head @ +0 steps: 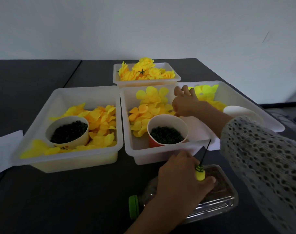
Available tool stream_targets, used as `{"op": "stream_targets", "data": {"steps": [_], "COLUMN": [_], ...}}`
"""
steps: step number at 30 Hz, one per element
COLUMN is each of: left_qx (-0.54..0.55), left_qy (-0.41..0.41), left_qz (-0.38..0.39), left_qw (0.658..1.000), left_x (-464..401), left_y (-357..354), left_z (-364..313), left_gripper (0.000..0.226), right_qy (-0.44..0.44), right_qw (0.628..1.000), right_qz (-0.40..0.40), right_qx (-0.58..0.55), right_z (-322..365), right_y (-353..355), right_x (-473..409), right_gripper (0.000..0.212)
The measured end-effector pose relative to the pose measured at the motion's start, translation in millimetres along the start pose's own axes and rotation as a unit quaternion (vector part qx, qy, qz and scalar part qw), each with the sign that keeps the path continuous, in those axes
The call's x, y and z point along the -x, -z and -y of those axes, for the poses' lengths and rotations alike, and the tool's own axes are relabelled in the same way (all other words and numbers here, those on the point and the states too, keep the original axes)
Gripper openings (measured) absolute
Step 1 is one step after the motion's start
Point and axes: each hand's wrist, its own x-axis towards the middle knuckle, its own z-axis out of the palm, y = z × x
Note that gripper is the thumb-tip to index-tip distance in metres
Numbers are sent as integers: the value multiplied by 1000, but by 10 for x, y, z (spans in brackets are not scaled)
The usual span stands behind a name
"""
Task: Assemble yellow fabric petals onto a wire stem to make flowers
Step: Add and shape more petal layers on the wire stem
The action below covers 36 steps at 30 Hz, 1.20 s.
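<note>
Head view: four white plastic bins sit on a dark grey table point(59, 191). The left bin point(42, 114) holds loose yellow fabric petals point(101, 120), thin and cupped, and a pale paper cup point(84, 137) of small dark green pieces. The middle bin point(127, 129) holds more yellow petals point(149, 100) and a red paper cup point(154, 142) filled with small dark green rings. The right bin point(241, 97) has paler yellow-green petals point(206, 89) and a white rounded object whose kind I cannot tell. The far bin point(117, 78) is heaped with finished yellow flowers point(144, 70).

The right hand point(184, 102), in a grey open-knit sleeve point(262, 157), reaches into the middle bin, thumb and forefinger pinching down at the petals; whether they hold one, I cannot tell. The left hand point(179, 181) grips a stem point(201, 171), a thin black wire with a smooth yellow bud at its base, over a clear plastic jar point(224, 200) with a green lid, lying on its side.
</note>
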Motion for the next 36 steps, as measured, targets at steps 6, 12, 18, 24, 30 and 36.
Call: {"op": "stream_targets", "data": {"steps": [6, 12, 18, 24, 30, 36], "left_qx": [-5, 4, 61, 226, 287, 221], "left_qy": [1, -24, -48, -20, -2, -85], "left_qz": [-5, 22, 175, 162, 87, 16], "left_qw": [1000, 999, 982, 961, 954, 971], "left_x": [2, 9, -59, -186, -180, -100], "left_y": [-17, 39, 389, 974, 1161, 1023], "left_z": [3, 5, 29, 130, -1, -154], "left_gripper": [41, 41, 69, 58, 70, 41], "right_qy": [-23, -40, -36, 25, 33, 27], "right_qw": [989, 952, 860, 701, 737, 765], "right_qz": [-47, -142, -175, -54, 16, 9], "right_qx": [-137, -270, -478, -711, -675, -644], "right_z": [-191, -450, -568, -531, -424, -414], "right_y": [154, 421, 753, 957, 865, 729], "right_x": [123, 324, 907, 1701, 2128, 2191], "right_gripper": [16, 16, 8, 11, 25, 25]}}
